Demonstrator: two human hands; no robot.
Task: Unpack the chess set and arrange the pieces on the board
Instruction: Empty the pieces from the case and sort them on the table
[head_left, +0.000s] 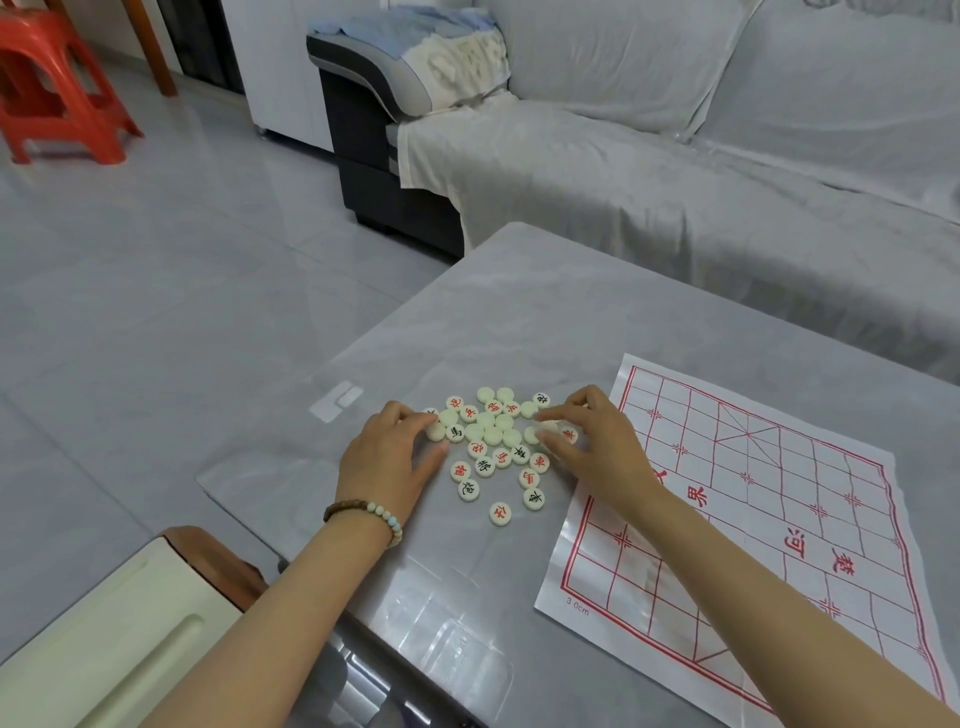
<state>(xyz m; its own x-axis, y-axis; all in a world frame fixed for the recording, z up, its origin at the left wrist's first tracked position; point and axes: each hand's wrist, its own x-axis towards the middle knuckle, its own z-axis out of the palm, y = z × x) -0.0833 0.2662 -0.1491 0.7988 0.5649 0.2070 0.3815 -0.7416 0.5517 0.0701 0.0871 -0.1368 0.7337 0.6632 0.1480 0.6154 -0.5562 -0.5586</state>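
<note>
**While Pieces Lay Heaped Left of the Board, Both Hands Were at the Pile**

As the head view was taken, the board (753, 493), a white sheet printed with red lines, lay flat on the grey table (519, 312), its sheet creased. The pieces (493, 436), round white discs, sat in a loose pile on the table just left of the board. Some showed red or black characters, and others showed a blank face. A few lay singly at the near side of the pile.

The left hand (389, 462) was at the side of the pile farthest from the board. Its fingers were bent, with the tips resting on discs at the edge, and the thumb was spread clear; no grip was seen. A beaded bracelet (374, 512) circled that wrist.

The right hand (597, 447) was at the side of the pile nearest the board, its forearm crossing the board's left edge. Its index finger and thumb were closed on either side of one piece (546, 428).

A cloth-covered sofa (675, 182) stood beyond the board, and a red stool (57, 88) stood on the floor far to the board's left.
</note>
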